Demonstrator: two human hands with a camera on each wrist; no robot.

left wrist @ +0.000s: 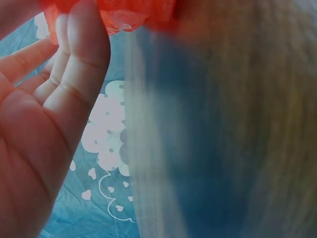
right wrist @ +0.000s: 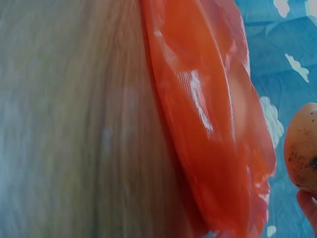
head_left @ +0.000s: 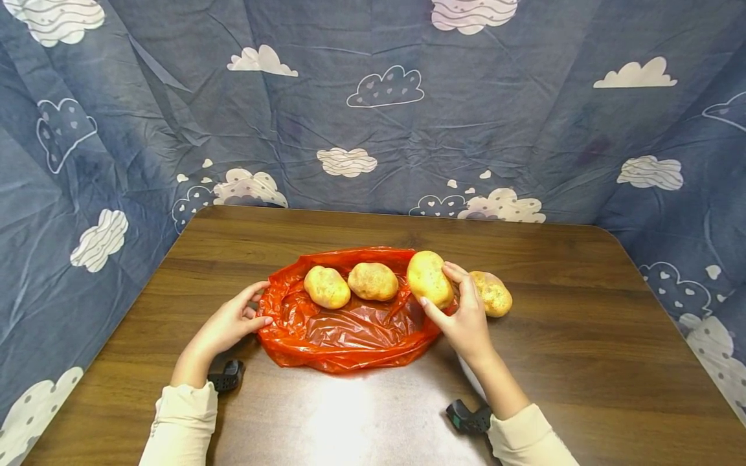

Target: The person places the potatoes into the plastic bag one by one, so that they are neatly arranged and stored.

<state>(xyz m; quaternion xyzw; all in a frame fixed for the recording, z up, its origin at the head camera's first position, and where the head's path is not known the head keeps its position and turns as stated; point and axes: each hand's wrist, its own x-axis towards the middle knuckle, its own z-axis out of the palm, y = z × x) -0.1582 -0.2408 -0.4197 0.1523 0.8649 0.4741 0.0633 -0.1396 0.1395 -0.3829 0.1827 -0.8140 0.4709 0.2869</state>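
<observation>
While a cloud-patterned backdrop (head_left: 384,142) hangs behind the tabletop (head_left: 583,336), a red plastic bag (head_left: 350,359) lies spread there. The left hand (head_left: 224,329) touches its left edge, fingers partly bent, pinch unclear; the right hand (head_left: 468,327), fingers curved, grips one potato (head_left: 427,278) over the bag's right end. Two potatoes (head_left: 373,282) sit inside; another potato (head_left: 494,296) lies right of it.

Tabletop (head_left: 339,417) glare — wrist-view blur

Wood-grain table (head_left: 594,323) under a red plastic bag (head_left: 355,329) and one potato (head_left: 495,295)
</observation>
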